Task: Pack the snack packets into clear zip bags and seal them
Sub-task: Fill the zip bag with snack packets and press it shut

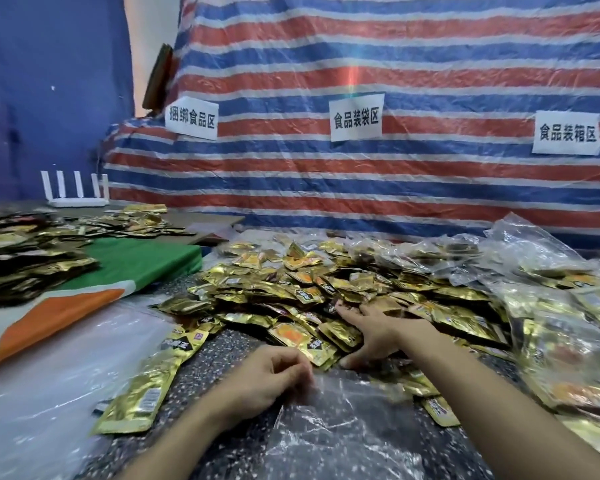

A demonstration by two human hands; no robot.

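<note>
I see the right hand flat on the heap of gold foil snack packets, fingers apart; just before that heap, the left hand — fingers curled — pinches the clear plastic zip bag.

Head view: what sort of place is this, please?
Probably a makeshift food-packing station: a heap of gold snack packets covers the table, a clear zip bag lies in front, and paper signs on the striped tarp mark work zones.
</note>
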